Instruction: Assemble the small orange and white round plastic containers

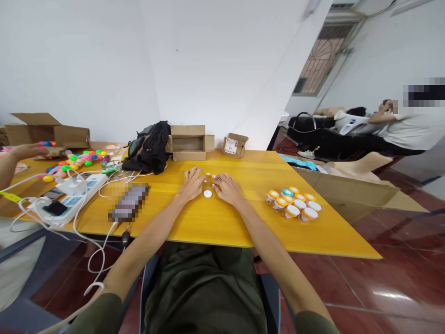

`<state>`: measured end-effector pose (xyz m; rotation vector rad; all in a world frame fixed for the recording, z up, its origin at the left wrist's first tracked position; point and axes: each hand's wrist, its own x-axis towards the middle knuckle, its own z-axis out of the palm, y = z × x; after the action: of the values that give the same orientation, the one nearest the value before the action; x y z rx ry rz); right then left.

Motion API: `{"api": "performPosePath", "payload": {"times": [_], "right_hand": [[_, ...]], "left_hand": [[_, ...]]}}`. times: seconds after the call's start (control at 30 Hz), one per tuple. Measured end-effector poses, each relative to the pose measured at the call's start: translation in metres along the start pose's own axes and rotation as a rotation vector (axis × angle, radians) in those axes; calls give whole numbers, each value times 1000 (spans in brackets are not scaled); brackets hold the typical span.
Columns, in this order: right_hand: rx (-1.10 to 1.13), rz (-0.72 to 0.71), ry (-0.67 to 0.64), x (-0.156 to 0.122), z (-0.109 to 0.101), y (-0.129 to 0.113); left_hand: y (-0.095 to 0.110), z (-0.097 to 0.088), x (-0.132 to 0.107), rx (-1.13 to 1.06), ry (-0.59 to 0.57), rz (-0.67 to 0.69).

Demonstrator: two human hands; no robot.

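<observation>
Olive-green short sleeves, bare forearms

Both hands rest palm-down on the yellow table [222, 227], the left hand [192, 183] and right hand [227, 188] close together, fingers spread. A small white cap [207, 194] lies between them, with tiny white pieces [208, 175] just beyond. To the right stands a cluster of small jars [295, 203]. Far off sits an open cardboard box [188, 142].

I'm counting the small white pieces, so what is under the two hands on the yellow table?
A round white cap lies bare between the left hand and right hand; smaller white bits show near the fingertips. Anything beneath the palms is covered.
</observation>
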<state>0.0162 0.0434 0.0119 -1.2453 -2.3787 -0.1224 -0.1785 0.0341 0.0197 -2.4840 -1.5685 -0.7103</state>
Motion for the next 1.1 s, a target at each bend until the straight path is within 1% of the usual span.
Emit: {"api": "performPosePath", "payload": {"times": [0.1, 0.2, 0.3, 0.43, 0.53, 0.67, 0.8, 0.9, 1.0, 1.1], "right_hand": [[-37, -7, -4, 0, -1, 0], [-40, -51, 10, 1, 1, 2], [-28, -86, 24, 1, 3, 4], [8, -73, 39, 3, 6, 3], [51, -65, 52, 4, 7, 4], [121, -98, 86, 4, 11, 8], [154, -114, 100, 4, 13, 10], [162, -113, 104, 4, 13, 11], [164, -108, 99, 3, 13, 12], [169, -110, 97, 3, 12, 13]], "left_hand": [[3, 4, 2, 57, -24, 7], [5, 3, 3, 58, -26, 19], [5, -2, 3, 16, -25, 20], [6, -6, 1, -40, -25, -2], [6, -7, 0, -83, -25, -30], [5, -9, 0, -152, -13, -71], [5, -15, -1, -213, 0, -119], [6, -22, -2, -248, -53, -132], [9, -26, -3, -274, -124, -111], [12, -28, -4, -285, -169, -93]]}}
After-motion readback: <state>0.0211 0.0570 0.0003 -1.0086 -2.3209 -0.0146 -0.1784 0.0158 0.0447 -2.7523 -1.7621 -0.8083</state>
